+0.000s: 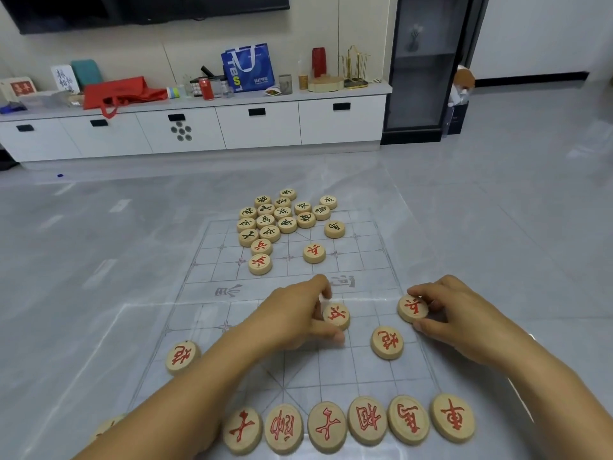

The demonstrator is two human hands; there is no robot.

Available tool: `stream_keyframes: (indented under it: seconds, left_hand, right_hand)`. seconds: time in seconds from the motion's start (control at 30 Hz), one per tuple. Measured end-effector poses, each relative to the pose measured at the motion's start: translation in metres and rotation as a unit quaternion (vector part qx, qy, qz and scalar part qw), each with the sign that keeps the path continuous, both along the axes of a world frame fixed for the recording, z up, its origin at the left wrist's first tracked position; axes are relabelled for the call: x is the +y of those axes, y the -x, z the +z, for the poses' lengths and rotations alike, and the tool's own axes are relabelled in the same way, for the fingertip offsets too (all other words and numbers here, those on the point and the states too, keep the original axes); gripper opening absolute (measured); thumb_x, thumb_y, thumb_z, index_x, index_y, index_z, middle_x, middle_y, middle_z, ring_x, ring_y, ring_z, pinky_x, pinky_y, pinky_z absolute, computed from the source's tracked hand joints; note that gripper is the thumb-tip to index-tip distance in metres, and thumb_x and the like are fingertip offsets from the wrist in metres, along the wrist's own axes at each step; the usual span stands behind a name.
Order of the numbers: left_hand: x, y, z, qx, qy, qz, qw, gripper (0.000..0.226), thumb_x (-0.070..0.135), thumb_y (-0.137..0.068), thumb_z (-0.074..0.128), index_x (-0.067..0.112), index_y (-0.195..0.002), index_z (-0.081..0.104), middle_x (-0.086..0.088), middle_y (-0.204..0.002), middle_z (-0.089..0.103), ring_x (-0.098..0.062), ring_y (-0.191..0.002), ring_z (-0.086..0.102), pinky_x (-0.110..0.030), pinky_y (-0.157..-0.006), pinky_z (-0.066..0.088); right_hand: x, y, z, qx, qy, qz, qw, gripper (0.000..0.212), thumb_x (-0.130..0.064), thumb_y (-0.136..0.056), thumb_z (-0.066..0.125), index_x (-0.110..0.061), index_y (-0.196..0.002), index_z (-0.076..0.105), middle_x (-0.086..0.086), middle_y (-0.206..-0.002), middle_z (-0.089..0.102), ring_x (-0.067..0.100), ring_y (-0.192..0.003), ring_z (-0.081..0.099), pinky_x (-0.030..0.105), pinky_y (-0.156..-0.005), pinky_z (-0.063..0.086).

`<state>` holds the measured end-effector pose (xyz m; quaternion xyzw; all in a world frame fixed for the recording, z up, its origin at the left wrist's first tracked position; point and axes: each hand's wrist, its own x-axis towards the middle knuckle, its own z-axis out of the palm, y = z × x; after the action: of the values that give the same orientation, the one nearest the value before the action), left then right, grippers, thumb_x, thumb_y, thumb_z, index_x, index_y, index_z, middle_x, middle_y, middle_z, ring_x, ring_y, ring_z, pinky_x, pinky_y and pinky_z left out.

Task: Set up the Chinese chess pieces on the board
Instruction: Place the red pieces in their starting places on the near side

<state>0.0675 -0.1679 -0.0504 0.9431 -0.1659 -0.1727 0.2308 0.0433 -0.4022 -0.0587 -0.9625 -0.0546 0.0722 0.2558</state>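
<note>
Placing the red soldier row seems to be the step in hand. The left hand (292, 317) pinches a red soldier (336, 315) between thumb and fingertips near the middle of the board (365, 376), just on the near side of the river. The right hand (454, 313) pinches a second soldier (412, 308) in the same way at the board's right edge. Whether both discs already touch the surface, I cannot tell.

The back row (366, 419) stands along the near edge, and the right cannon (386, 342) and left cannon (182, 356) lie between it and the soldiers.

Next, I judge, each held disc must be centred on a line crossing and released. Then the loose red soldiers (313, 253) must come over from the far half, near the black pile (282, 217).

The pieces are thick round discs of pale wood with carved, painted characters. The board is a thin clear sheet — glossy, with faint grey lines — over the grey floor (66, 293).
</note>
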Motion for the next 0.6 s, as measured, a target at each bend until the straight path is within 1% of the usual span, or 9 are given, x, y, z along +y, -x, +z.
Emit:
stream_keyframes:
  seconds: [0.07, 0.1, 0.17, 0.3, 0.4, 0.6]
  left_hand:
    - [0.007, -0.003, 0.006, 0.006, -0.001, -0.067, 0.998, 0.054, 0.025, -0.081, 0.067, 0.035, -0.128, 0.041, 0.011, -0.092, 0.048, -0.005, -0.081, 0.047, -0.019, -0.076, 0.04]
    - [0.008, -0.004, 0.007, -0.007, -0.011, -0.092, 0.996, 0.052, 0.02, -0.084, 0.063, 0.035, -0.129, 0.042, 0.01, -0.094, 0.046, -0.005, -0.081, 0.045, -0.018, -0.077, 0.039]
    - [0.004, -0.007, 0.007, -0.03, -0.018, -0.103, 0.994, 0.043, 0.018, -0.086, 0.061, 0.031, -0.125, 0.049, 0.008, -0.094, 0.047, -0.009, -0.082, 0.045, -0.022, -0.078, 0.04]
    - [-0.006, -0.006, -0.002, -0.019, 0.04, -0.029, 0.999, 0.035, 0.026, -0.079, 0.07, 0.024, -0.11, 0.054, 0.01, -0.078, 0.051, -0.012, -0.076, 0.05, -0.028, -0.071, 0.043]
    - [-0.009, -0.004, -0.009, -0.023, 0.067, 0.0, 0.997, 0.034, 0.029, -0.075, 0.073, 0.023, -0.102, 0.052, 0.01, -0.076, 0.053, -0.011, -0.073, 0.05, -0.029, -0.069, 0.043]
    - [-0.007, -0.002, -0.011, 0.003, 0.11, 0.02, 0.994, 0.033, 0.023, -0.075, 0.074, 0.023, -0.101, 0.054, 0.01, -0.071, 0.052, -0.007, -0.067, 0.048, -0.027, -0.069, 0.042]
  right_hand:
    - [-0.001, 0.0, 0.0, 0.001, -0.001, 0.001, 1.0, 0.047, -0.029, -0.087, 0.058, -0.025, -0.131, 0.044, -0.01, -0.109, 0.039, 0.009, -0.098, 0.048, 0.018, -0.085, 0.039]
    - [-0.001, 0.0, -0.001, 0.0, -0.004, 0.001, 1.0, 0.047, -0.028, -0.087, 0.058, -0.025, -0.131, 0.044, -0.009, -0.108, 0.04, 0.009, -0.097, 0.049, 0.018, -0.085, 0.039]
    - [-0.001, 0.0, -0.001, 0.002, -0.009, 0.0, 1.0, 0.046, -0.027, -0.086, 0.059, -0.025, -0.13, 0.045, -0.008, -0.108, 0.041, 0.01, -0.097, 0.049, 0.019, -0.084, 0.039]
    - [-0.001, 0.0, -0.001, -0.001, -0.012, 0.002, 1.0, 0.045, -0.027, -0.087, 0.059, -0.024, -0.13, 0.046, -0.008, -0.108, 0.042, 0.01, -0.097, 0.05, 0.018, -0.083, 0.038]
    - [-0.001, 0.001, -0.001, -0.004, -0.008, 0.003, 1.0, 0.046, -0.027, -0.087, 0.058, -0.024, -0.131, 0.046, -0.008, -0.108, 0.041, 0.01, -0.098, 0.049, 0.018, -0.084, 0.039]
    - [-0.001, 0.001, -0.002, -0.003, -0.003, 0.006, 1.0, 0.047, -0.028, -0.088, 0.057, -0.025, -0.133, 0.043, -0.009, -0.11, 0.04, 0.009, -0.098, 0.048, 0.018, -0.084, 0.038]
